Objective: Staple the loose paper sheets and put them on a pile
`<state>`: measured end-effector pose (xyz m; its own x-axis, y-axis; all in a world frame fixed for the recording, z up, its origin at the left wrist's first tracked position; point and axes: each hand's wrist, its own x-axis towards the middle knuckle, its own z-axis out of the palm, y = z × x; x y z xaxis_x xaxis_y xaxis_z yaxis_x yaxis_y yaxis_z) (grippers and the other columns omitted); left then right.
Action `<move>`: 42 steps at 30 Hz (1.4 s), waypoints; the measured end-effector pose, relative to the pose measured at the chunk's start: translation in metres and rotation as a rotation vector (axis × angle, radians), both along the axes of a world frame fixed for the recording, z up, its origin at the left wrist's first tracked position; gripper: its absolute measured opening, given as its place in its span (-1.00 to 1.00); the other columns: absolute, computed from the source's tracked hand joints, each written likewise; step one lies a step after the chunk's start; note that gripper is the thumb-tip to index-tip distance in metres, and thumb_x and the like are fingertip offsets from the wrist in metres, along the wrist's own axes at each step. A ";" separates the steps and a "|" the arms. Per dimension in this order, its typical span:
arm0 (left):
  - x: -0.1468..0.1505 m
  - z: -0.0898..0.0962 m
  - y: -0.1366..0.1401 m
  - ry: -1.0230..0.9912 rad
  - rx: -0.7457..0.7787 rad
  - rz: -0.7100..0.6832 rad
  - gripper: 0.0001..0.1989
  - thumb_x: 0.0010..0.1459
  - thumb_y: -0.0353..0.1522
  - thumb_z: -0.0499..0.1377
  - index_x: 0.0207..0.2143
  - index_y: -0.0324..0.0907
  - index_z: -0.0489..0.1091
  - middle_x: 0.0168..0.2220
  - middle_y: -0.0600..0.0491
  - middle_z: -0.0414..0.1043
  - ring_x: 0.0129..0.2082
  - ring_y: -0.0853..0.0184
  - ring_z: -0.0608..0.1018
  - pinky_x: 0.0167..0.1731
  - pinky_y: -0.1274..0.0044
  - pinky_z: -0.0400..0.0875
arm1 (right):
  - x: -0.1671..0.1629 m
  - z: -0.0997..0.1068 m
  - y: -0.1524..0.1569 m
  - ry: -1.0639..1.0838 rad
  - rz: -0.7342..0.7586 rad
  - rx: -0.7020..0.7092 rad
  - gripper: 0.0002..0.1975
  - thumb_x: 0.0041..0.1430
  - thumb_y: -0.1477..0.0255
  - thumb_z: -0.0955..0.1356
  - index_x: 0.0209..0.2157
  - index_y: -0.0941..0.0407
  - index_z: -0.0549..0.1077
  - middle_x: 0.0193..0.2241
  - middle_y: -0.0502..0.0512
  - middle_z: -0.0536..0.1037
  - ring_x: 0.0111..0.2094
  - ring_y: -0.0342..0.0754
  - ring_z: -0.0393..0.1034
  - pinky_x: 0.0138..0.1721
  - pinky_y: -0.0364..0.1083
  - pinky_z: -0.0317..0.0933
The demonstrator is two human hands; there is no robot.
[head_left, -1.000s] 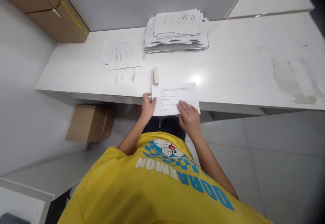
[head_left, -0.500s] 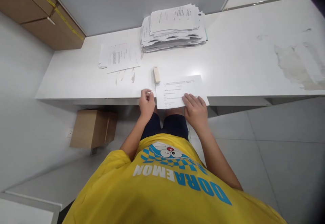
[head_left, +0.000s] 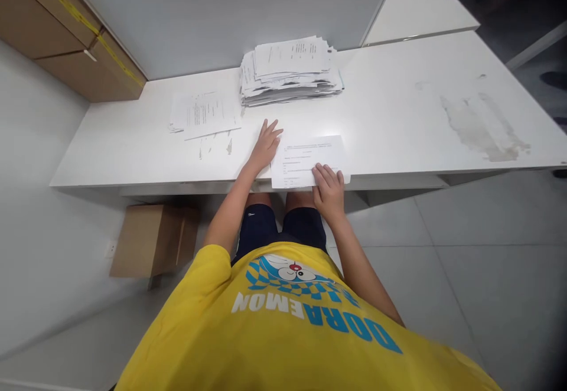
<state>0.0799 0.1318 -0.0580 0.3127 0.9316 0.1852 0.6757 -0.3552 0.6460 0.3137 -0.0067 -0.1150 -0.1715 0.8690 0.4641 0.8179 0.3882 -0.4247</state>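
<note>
A printed paper (head_left: 295, 163) lies at the front edge of the white desk, its near side jutting past the edge. My right hand (head_left: 329, 190) holds its lower right part, fingers on top; the thumb is mostly hidden. My left hand (head_left: 266, 145) is just left of the paper, over the desk, with fingers spread. The small cream block-shaped object seen earlier beside the paper is out of sight now, where my left hand is.
A thick stack of papers (head_left: 290, 78) stands at the back against the grey panel. A thinner pile of papers (head_left: 206, 113) lies to the left. Cardboard boxes (head_left: 117, 63) sit at the back left, and another cardboard box (head_left: 137, 240) is under the desk (head_left: 390, 107).
My left hand has moved forward from the desk edge and its curled fingers have spread, covering the cream object's place. My right hand stays on the paper. The view has shifted a little.
</note>
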 end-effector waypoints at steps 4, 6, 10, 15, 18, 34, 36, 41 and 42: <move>0.007 -0.004 -0.006 0.065 0.051 0.042 -0.49 0.44 -0.14 -0.22 0.27 -0.08 0.22 0.43 0.01 -0.01 0.48 0.25 -0.19 0.43 0.25 -0.16 | 0.000 -0.005 0.003 -0.020 -0.022 0.018 -0.48 0.30 0.47 0.16 0.26 0.13 0.34 0.24 0.26 0.38 0.31 0.10 0.16 0.34 0.23 -0.12; 0.011 -0.004 -0.009 0.100 0.059 0.066 -0.48 0.43 -0.18 -0.23 0.32 -0.12 0.14 0.44 -0.01 -0.04 0.48 0.24 -0.20 0.43 0.25 -0.18 | 0.002 -0.005 0.002 -0.033 -0.022 0.029 -0.48 0.30 0.47 0.15 0.26 0.14 0.34 0.24 0.26 0.38 0.31 0.10 0.16 0.34 0.23 -0.12; 0.015 -0.003 -0.007 0.122 0.036 0.080 -0.50 0.42 -0.21 -0.19 0.31 -0.11 0.17 0.45 0.00 -0.08 0.48 0.19 -0.21 0.42 0.21 -0.17 | 0.002 -0.006 0.001 -0.032 -0.030 0.016 -0.45 0.28 0.48 0.15 0.27 0.12 0.33 0.23 0.27 0.38 0.31 0.11 0.15 0.33 0.25 -0.12; 0.014 -0.005 0.020 0.117 -0.040 0.042 -0.62 0.39 -0.22 -0.06 0.08 -0.13 0.40 0.43 -0.03 0.00 0.47 0.10 -0.12 0.41 0.17 -0.15 | -0.007 -0.013 0.008 0.001 -0.109 0.059 -0.47 0.27 0.49 0.12 0.21 0.12 0.40 0.18 0.27 0.44 0.28 0.11 0.22 0.31 0.25 -0.09; 0.012 -0.011 0.031 -0.001 -0.013 0.024 -0.64 0.40 -0.16 -0.07 0.05 -0.06 0.41 0.41 0.03 0.06 0.47 0.13 -0.10 0.41 0.15 -0.18 | -0.011 -0.015 0.008 0.008 -0.136 0.102 -0.48 0.26 0.49 0.12 0.17 0.14 0.44 0.15 0.27 0.46 0.26 0.11 0.25 0.31 0.24 -0.07; 0.004 -0.007 0.022 -0.136 0.031 -0.014 -0.78 0.35 -0.33 0.05 -0.12 -0.15 0.47 0.34 -0.05 0.21 0.46 0.19 -0.03 0.40 0.20 -0.03 | 0.028 0.138 0.203 0.730 -0.123 0.653 -0.45 0.43 0.25 0.02 0.29 0.17 0.23 0.25 0.28 0.28 0.34 0.11 0.09 0.32 0.21 0.00; 0.001 -0.003 0.019 -0.139 0.009 -0.034 -0.81 0.31 -0.36 0.10 -0.11 -0.15 0.47 0.34 -0.07 0.20 0.45 0.17 0.00 0.39 0.19 0.01 | 0.000 0.149 0.248 0.525 -0.103 0.573 -0.43 0.44 0.25 -0.01 0.31 0.19 0.21 0.27 0.32 0.26 0.37 0.10 0.03 0.34 0.20 -0.07; 0.000 0.005 0.008 -0.155 -0.009 -0.003 -0.80 0.22 -0.43 0.15 -0.12 -0.15 0.49 0.32 -0.08 0.25 0.44 0.21 0.06 0.39 0.25 0.06 | -0.063 0.126 0.312 -0.088 -0.018 0.257 -0.45 0.28 0.54 0.08 0.26 0.23 0.29 0.29 0.35 0.27 0.34 0.14 0.10 0.31 0.26 -0.04; 0.000 0.006 0.006 -0.157 -0.012 0.005 -0.79 0.21 -0.44 0.14 -0.12 -0.15 0.49 0.31 -0.07 0.26 0.44 0.24 0.06 0.39 0.28 0.07 | -0.068 0.116 0.320 -0.170 0.019 0.197 -0.44 0.23 0.57 0.11 0.23 0.25 0.32 0.27 0.36 0.30 0.32 0.16 0.13 0.29 0.27 -0.04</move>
<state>0.0804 0.1374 -0.0521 0.2758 0.9357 0.2201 0.5682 -0.3434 0.7478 0.2453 0.3132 0.0012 -0.2767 0.7608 0.5870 0.8631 0.4653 -0.1962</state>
